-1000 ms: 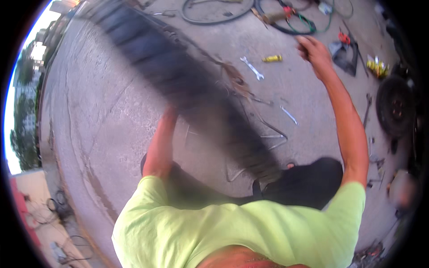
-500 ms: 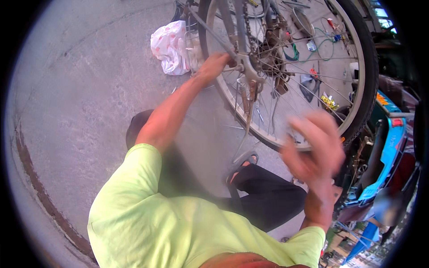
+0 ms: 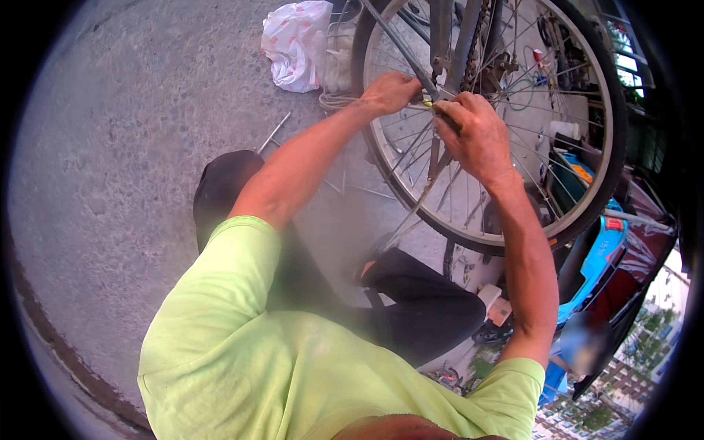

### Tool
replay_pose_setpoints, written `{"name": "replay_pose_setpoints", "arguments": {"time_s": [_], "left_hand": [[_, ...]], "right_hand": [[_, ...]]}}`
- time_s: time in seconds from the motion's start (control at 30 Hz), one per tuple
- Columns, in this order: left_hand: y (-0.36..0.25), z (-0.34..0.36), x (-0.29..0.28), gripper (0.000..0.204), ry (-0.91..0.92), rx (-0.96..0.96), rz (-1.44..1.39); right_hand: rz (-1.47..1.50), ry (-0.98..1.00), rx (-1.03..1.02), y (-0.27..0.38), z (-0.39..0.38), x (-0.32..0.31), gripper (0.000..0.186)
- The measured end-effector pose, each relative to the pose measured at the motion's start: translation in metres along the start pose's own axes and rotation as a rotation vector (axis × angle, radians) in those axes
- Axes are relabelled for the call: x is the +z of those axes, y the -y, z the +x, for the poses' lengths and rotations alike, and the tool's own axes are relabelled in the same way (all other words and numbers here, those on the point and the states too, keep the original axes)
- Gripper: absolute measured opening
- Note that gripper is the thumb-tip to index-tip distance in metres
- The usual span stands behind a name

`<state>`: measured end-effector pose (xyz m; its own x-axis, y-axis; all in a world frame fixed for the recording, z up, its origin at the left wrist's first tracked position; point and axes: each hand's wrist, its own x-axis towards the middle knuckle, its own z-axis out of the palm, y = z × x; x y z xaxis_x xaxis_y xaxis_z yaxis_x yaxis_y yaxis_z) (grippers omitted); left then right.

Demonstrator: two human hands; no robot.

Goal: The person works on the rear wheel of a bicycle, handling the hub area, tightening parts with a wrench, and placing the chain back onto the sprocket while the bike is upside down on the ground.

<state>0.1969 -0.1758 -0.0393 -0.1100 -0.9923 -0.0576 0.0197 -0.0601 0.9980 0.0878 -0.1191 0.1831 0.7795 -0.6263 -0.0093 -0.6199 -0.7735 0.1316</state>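
Observation:
A bicycle wheel (image 3: 614, 158) fills the upper right, its spokes and grey frame tubes (image 3: 441, 33) meeting near the axle. Just left of that junction is my left hand (image 3: 391, 94), fingers curled in against the frame end. My right hand (image 3: 475, 138) is closed at the other side of the axle, its thumb and fingertips pressed together. The two hands nearly meet there, with a small yellow bit between them. What either hand grips is hidden behind the fingers. A thin kickstand-like bar (image 3: 420, 202) slants down below the hub.
A white plastic bag with pink marks (image 3: 296, 45) lies on the concrete ground (image 3: 147, 147) at upper left. A metal rod (image 3: 273, 132) rests beside my left knee. To the right are a bright blue panel (image 3: 603, 253) and a small tan block (image 3: 500, 311).
My right hand has moved up and left, from blurred and apart in front of the wheel to the axle area. My left hand stays by the axle; the view has shifted.

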Motion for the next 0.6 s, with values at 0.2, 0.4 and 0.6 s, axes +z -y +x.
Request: {"name": "replay_pose_setpoints", "arguments": {"time_s": [0.2, 0.4, 0.6], "left_hand": [[-0.012, -0.006, 0.001, 0.067, -0.009, 0.028, 0.002], [0.004, 0.004, 0.004, 0.065, -0.013, -0.001, -0.067], [0.002, 0.004, 0.008, 0.066, -0.025, 0.031, -0.052]], "right_hand": [[-0.041, 0.018, -0.054, -0.008, 0.002, 0.0, 0.018], [-0.152, 0.065, -0.161, -0.005, 0.015, -0.001, 0.017], [-0.165, 0.08, -0.176, -0.009, 0.014, 0.001, 0.022]]}}
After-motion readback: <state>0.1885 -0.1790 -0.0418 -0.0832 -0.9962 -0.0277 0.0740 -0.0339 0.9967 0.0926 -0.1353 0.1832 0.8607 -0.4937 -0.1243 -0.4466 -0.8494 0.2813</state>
